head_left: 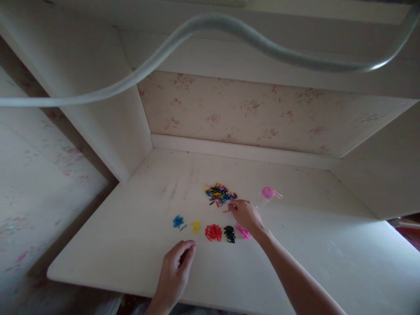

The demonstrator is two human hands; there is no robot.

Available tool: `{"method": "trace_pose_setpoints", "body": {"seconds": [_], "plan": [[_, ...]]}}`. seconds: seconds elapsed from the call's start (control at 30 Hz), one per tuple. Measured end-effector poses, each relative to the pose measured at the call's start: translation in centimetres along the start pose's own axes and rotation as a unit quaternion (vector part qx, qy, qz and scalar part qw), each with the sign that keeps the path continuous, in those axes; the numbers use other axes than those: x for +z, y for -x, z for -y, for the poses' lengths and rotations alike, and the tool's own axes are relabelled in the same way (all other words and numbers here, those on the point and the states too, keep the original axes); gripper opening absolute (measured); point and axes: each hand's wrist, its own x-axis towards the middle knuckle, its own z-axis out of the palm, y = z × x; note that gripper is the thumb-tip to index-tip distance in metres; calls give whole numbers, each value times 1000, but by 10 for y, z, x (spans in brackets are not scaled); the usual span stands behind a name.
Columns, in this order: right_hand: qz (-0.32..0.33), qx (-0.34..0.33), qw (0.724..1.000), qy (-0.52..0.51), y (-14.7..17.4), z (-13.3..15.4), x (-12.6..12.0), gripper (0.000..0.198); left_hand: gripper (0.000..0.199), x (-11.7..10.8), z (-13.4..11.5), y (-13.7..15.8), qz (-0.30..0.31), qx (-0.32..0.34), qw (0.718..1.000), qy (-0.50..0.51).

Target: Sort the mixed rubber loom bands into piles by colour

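Observation:
A mixed heap of small coloured rubber bands (218, 192) lies on the white desk. My right hand (246, 214) is at the heap's lower right edge, its thumb and forefinger pinched together; what is between them is too small to make out. A loose red band (226, 211) lies by those fingertips. Nearer me is a row of sorted piles: blue bands (178, 221), yellow bands (196, 226), red bands (213, 232), black bands (229, 234) and pink bands (243, 232), the last partly under my right wrist. Below the yellow pile, my left hand (177, 267) is closed, its contents hidden.
A clear container with a pink lid (268, 192) lies right of the heap. The white desk (108, 245) has side panels and a low back ledge (229, 148) before flowered wallpaper. A pale cable or tube (210, 22) crosses the upper view.

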Motion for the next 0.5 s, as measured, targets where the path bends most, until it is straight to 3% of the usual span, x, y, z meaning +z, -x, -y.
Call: {"method": "trace_pose_setpoints", "body": {"seconds": [0.5], "plan": [[-69,7,993,-94,3,-13,7,29,28,0,2,1,9,2,1000,0]]}}
